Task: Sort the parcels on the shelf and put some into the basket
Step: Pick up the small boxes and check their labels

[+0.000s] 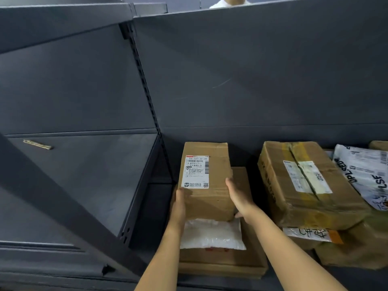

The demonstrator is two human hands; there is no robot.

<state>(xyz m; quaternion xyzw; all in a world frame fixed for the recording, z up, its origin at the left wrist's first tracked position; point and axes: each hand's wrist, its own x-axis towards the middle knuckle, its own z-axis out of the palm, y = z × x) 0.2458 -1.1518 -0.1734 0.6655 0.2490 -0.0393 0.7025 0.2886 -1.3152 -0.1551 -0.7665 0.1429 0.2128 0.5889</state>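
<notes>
A small brown cardboard parcel (210, 198) with a white shipping label lies on top of a flat brown box (249, 259) on the dark shelf. My left hand (178, 204) grips its left side with the thumb on top. My right hand (239, 196) grips its right side, thumb on top and fingers under the near corner. A white bubble mailer (212, 234) lies on the flat box just in front of the small parcel. No basket is in view.
To the right, a larger taped cardboard box (304, 185) sits on another box (357, 248), with a white printed poly bag (365, 173) beside it. A slotted upright (144, 87) splits the shelving; the left bay (73, 164) holds only a strip of tape.
</notes>
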